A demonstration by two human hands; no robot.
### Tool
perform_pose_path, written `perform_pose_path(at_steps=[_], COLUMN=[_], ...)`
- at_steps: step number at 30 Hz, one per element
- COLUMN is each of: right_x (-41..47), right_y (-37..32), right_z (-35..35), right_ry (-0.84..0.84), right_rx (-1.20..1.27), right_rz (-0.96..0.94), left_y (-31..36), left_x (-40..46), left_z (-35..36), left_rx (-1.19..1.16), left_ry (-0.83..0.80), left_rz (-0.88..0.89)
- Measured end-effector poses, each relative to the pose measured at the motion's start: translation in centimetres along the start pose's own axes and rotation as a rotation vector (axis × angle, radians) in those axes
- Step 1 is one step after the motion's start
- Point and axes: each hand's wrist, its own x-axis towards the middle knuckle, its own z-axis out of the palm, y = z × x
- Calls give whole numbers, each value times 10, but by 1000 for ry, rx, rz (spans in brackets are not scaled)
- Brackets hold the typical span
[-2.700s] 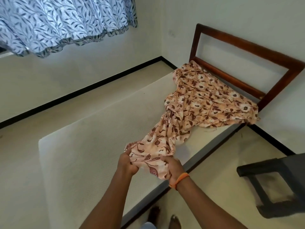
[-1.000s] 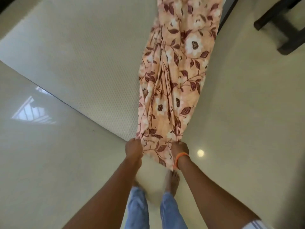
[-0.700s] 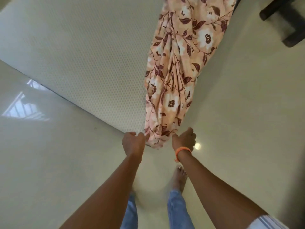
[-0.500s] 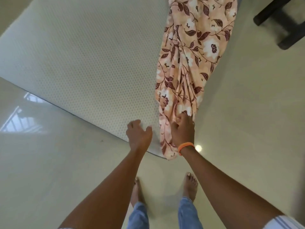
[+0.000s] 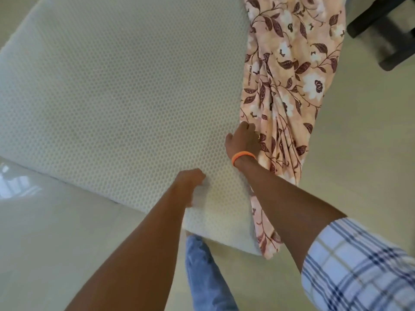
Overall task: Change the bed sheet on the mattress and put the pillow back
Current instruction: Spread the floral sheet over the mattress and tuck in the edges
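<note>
The bare white mattress point(image 5: 116, 90) with a honeycomb weave fills the upper left. A peach bed sheet point(image 5: 289, 70) with brown leaves and white flowers lies bunched along the mattress's right edge and hangs over its near corner. My right hand point(image 5: 243, 140), with an orange band at the wrist, grips the sheet's inner edge where the folds gather. My left hand point(image 5: 190, 179) rests on the mattress near that corner, its fingers curled and nothing seen in it. It is slightly blurred. No pillow is in view.
The dark legs of a chair point(image 5: 381, 30) stand on the floor at the top right, beyond the sheet. Glossy pale floor point(image 5: 359, 142) surrounds the bed. My leg in blue jeans point(image 5: 202, 265) stands just in front of the mattress corner.
I walked the sheet from mid-bed to the foot corner. My left hand let go of it and moved onto the mattress. My right hand slid further up the sheet's edge.
</note>
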Motion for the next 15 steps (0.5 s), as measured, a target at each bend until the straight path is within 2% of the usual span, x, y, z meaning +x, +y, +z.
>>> perform_pose_path(at_steps=[4,10,13,15], right_x=[76,142,130,102], right_y=[-35,-40,-50,-66], right_z=[-1,-8,-7,-2], right_ry=[99,102,83,-19], right_rx=[-47,-57,-14,21], right_rz=[55,124,123,0], left_y=[34,46,49,51], left_x=[29,53,50,47], left_z=[-36,-48,-56,-60], left_rx=[-94,-54,-25,-28], left_ry=[-132,-280,-351,-345], left_rz=[-292,-430,-416,-298])
